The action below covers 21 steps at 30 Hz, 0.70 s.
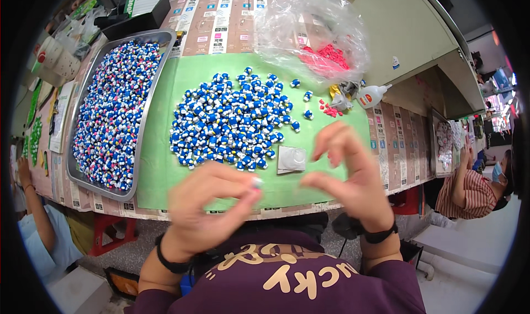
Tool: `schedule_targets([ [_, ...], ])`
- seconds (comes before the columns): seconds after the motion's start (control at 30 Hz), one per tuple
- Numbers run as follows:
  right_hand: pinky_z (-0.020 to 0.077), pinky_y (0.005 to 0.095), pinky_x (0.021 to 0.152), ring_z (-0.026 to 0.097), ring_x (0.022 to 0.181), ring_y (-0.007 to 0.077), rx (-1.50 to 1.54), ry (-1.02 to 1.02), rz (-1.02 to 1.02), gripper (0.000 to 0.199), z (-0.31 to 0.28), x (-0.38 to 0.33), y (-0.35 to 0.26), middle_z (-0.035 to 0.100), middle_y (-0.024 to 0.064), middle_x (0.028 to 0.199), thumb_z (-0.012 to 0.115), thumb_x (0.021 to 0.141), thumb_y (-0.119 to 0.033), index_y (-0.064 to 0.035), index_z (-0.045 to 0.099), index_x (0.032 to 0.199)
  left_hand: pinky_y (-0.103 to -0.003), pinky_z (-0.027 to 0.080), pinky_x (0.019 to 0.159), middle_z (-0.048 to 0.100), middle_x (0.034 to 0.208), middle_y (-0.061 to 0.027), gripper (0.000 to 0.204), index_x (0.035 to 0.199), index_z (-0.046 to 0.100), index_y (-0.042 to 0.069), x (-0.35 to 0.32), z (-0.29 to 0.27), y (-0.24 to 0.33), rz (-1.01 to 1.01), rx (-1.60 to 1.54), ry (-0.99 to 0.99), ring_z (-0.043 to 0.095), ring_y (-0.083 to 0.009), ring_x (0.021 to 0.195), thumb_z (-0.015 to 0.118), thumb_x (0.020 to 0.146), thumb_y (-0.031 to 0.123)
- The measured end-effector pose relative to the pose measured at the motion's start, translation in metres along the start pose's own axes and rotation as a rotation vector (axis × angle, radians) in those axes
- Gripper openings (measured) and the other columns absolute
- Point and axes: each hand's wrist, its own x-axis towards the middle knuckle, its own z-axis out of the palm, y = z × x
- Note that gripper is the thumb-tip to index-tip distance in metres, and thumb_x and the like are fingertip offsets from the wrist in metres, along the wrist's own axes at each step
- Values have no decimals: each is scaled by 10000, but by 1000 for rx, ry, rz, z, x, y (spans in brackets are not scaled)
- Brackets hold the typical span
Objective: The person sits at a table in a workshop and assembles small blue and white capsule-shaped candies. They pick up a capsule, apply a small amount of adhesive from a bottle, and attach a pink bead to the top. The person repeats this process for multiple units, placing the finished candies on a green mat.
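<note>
My left hand (pixel 207 206) is closed in a pinch on a tiny blue-and-white figurine (pixel 256 182) at the mat's near edge. Across from it, my right hand (pixel 353 173) is raised with thumb and fingers apart, slightly blurred; nothing shows plainly between them. A small whitish square pad with a clear, shiny patch (pixel 291 159) lies between the hands. Beyond my left hand, a heap of blue-and-white figurines (pixel 229 121) spreads over the green mat (pixel 157 148). Small pinkish-red pieces (pixel 330 110) lie past my right hand, near a few loose figurines.
A metal tray (pixel 139 168) full of similar figurines stands left. Behind the mat sits a clear plastic bag (pixel 276 24) with red pieces (pixel 331 56). A white squeeze bottle (pixel 371 96) lies beside a beige cabinet (pixel 403 27). Other people work at left and right (pixel 469 190).
</note>
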Motion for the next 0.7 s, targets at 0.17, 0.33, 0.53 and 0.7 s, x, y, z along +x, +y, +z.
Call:
schedule_targets([
  [0.17, 465, 313, 752, 577, 792, 207, -340, 135, 85, 207, -51, -13, 28, 566, 88, 822, 676, 793, 68, -31, 496, 824, -242, 535, 739, 626, 980, -103, 166, 912, 610, -2, -26, -83, -27, -167, 215, 443, 617, -136, 878, 642, 836, -145],
  [0.33, 446, 383, 768, 604, 756, 271, -588, -59, 139, 154, -51, -27, 52, 596, 85, 770, 612, 776, 67, -42, 515, 826, -171, 455, 627, 616, 1024, -21, 247, 1151, 638, -4, -42, -146, -39, -533, 704, 583, 546, -28, 727, 685, 914, 50],
  [0.53, 403, 385, 807, 576, 774, 272, -777, -161, 37, 140, -40, -26, 58, 558, 66, 754, 588, 792, 37, -70, 501, 812, -187, 460, 600, 622, 1074, -16, 255, 1099, 654, 52, -14, -72, -20, -386, 539, 355, 553, -58, 734, 700, 853, 1],
  [0.7, 395, 382, 818, 571, 815, 273, -876, -209, 41, 135, -37, -26, 56, 554, 72, 782, 574, 777, 40, -69, 503, 812, -310, 509, 631, 606, 966, -101, 206, 1008, 657, 24, 0, -5, -24, -209, 317, -248, 615, -222, 784, 724, 813, 23],
])
